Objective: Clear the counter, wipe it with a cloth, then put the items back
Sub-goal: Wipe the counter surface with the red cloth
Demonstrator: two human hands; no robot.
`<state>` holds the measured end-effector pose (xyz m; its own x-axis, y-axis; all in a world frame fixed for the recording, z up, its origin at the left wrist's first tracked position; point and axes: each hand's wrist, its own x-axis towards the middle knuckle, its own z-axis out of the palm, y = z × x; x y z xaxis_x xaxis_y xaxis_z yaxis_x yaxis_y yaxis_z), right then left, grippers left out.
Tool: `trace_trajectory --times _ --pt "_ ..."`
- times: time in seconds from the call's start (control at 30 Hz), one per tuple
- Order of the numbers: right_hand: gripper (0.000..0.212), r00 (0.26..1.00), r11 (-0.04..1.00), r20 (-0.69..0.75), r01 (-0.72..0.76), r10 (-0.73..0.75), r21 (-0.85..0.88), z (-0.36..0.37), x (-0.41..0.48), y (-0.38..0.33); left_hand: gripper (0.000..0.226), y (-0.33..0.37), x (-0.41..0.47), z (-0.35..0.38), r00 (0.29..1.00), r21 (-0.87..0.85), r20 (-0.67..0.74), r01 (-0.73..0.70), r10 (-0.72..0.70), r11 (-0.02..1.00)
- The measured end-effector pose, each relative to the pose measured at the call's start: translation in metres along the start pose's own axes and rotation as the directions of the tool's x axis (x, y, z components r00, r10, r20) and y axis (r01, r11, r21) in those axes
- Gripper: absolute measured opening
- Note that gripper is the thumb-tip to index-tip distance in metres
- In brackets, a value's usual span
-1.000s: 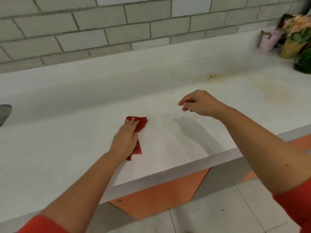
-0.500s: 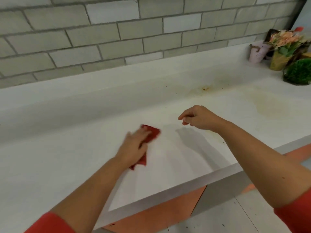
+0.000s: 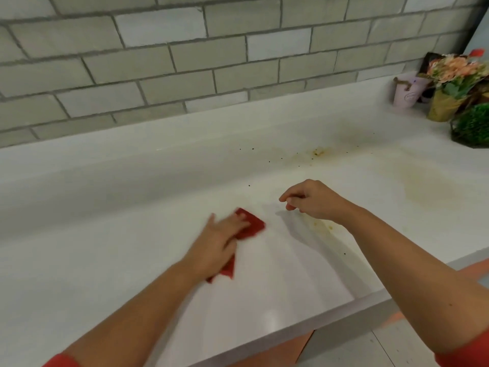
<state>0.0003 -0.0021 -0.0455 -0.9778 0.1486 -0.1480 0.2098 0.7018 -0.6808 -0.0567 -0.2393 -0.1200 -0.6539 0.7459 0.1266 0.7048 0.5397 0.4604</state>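
A red cloth (image 3: 253, 225) lies flat on the white counter (image 3: 105, 247), near its middle. My left hand (image 3: 221, 241) presses on the cloth with straight fingers and covers most of it. To the right, my right hand (image 3: 313, 200) hovers just above the counter with loosely curled fingers and holds nothing. Yellowish stains (image 3: 318, 151) and dark crumbs mark the counter behind and to the right of my right hand.
At the far right back corner stand a pale purple pot (image 3: 407, 91), a flower bouquet in a yellow wrap (image 3: 449, 83) and a green plant (image 3: 473, 127). A grey brick wall (image 3: 185, 62) runs behind the counter. The counter's front edge (image 3: 291, 329) drops to a tiled floor.
My left hand has slid the red cloth to the right across the counter. My right hand has stayed in much the same place above the surface.
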Motion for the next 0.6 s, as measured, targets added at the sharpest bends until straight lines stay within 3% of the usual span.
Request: trace_trajectory --times 0.13,0.27,0.37,0.43,0.53,0.6 --pt "0.027 1.000 1.000 0.001 -0.004 0.004 0.004 0.002 0.004 0.002 0.052 -0.046 0.043 -0.015 0.896 0.008 -0.225 0.394 -0.383 0.919" --pt "0.026 0.999 0.999 -0.029 -0.017 0.019 0.049 -0.001 0.001 0.009 0.051 -0.057 0.096 -0.014 0.869 0.128 -0.206 0.480 -0.450 0.868" --pt "0.026 0.997 0.997 -0.059 -0.041 0.045 0.062 -0.007 -0.004 0.015 0.050 -0.043 0.119 -0.008 0.914 0.169 -0.140 0.401 -0.381 0.900" --pt "0.026 0.995 0.996 -0.081 -0.052 0.057 0.067 -0.010 -0.004 0.016 0.051 -0.021 0.114 0.002 0.963 0.120 -0.078 0.267 -0.259 0.956" --pt "0.025 0.993 0.995 -0.100 -0.056 0.064 0.079 -0.013 -0.003 0.015 0.051 0.016 0.081 0.020 0.999 -0.033 0.035 -0.001 0.003 0.999" --pt "0.024 0.993 0.994 -0.102 -0.054 0.063 0.095 -0.014 -0.003 0.013 0.048 0.024 0.061 0.020 0.997 -0.222 0.057 -0.045 0.059 0.974"
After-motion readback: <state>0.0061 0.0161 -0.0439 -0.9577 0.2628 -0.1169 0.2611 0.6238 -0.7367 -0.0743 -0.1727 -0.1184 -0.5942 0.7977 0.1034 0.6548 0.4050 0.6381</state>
